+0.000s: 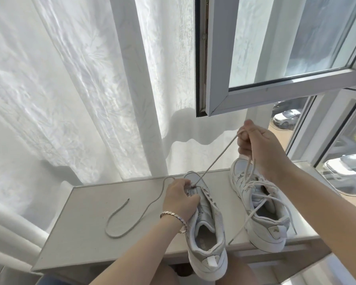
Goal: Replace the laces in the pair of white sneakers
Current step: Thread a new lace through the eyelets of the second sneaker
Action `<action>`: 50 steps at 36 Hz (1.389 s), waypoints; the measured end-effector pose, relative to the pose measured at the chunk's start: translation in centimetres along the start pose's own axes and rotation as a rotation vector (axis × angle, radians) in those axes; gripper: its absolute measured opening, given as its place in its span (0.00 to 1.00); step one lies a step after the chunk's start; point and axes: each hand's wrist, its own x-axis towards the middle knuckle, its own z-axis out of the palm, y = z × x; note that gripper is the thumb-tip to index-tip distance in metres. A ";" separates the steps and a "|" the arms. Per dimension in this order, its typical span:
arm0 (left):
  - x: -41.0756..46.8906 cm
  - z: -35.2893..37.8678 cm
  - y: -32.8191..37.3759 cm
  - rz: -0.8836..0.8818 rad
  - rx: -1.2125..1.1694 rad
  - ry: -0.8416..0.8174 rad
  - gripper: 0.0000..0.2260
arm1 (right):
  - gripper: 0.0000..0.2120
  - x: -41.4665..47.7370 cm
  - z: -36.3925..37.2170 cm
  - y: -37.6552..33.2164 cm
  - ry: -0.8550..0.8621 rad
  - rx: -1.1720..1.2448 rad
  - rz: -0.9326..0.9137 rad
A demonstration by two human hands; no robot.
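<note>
Two white sneakers stand on a white windowsill (95, 227). The left sneaker (208, 229) has almost no lacing, and my left hand (180, 199) grips its tongue and front. A grey lace (216, 159) runs taut from the lowest eyelets up to my right hand (259, 145), which pinches it high above the sill. The lace's other end (132, 214) lies in a loop on the sill to the left. The right sneaker (261, 204) still carries a loose white lace, with ends trailing over its heel.
An open window sash (275, 93) hangs just above and behind my right hand. White curtains (70, 89) cover the left and the back. Parked cars show through the glass at right. The sill's front edge is under the sneakers' heels.
</note>
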 end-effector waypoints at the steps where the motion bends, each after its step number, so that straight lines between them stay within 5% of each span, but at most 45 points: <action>1: 0.1 -0.1 0.0 -0.001 0.023 0.007 0.17 | 0.20 0.0 -0.1 -0.6 0.034 0.084 -0.016; 7: 0.3 -0.5 0.2 0.000 0.130 0.037 0.16 | 0.27 -0.6 -0.8 -5.8 0.091 0.589 -0.104; 12: 0.6 -0.4 0.0 -0.004 0.096 0.013 0.14 | 0.27 -1.3 -1.1 -7.4 0.044 0.542 -0.202; 15: 0.7 -0.6 0.1 -0.014 0.123 -0.003 0.12 | 0.25 -1.5 -0.4 -5.7 -0.084 0.076 -0.118; 19: 1.3 -1.3 0.2 -0.076 0.272 -0.029 0.06 | 0.15 -1.6 0.9 -1.7 -0.287 -1.118 0.128; 21: 1.5 -1.7 0.1 -0.093 0.282 -0.077 0.04 | 0.12 -1.9 2.1 0.8 -0.290 -1.329 0.129; 28: 2.5 -2.9 0.1 -0.041 0.329 -0.289 0.13 | 0.23 -1.9 6.1 6.5 -0.442 -1.312 0.185; 33: 2.9 -4.3 0.0 0.049 0.231 -0.328 0.12 | 0.16 -1.1 6.5 8.4 -0.492 -1.310 0.231; 39: 2.7 -5.2 0.0 -0.072 0.164 -0.447 0.05 | 0.13 -1.0 6.5 9.7 -0.410 -1.202 0.227; 44: 2.6 -7.0 1.6 0.100 0.918 -0.508 0.08 | 0.11 -0.8 6.1 10.4 -0.374 -1.160 0.228; 46: 2.6 -7.7 1.7 0.137 1.005 -0.490 0.11 | 0.10 -0.9 6.1 10.7 -0.353 -1.151 0.218; 48: 2.9 -8.4 1.1 0.108 0.793 -0.457 0.13 | 0.10 -0.9 6.2 10.9 -0.333 -1.153 0.207; 50: 2.2 -9.2 1.0 -0.028 0.335 -0.429 0.14 | 0.10 -0.9 6.2 11.1 -0.316 -1.151 0.199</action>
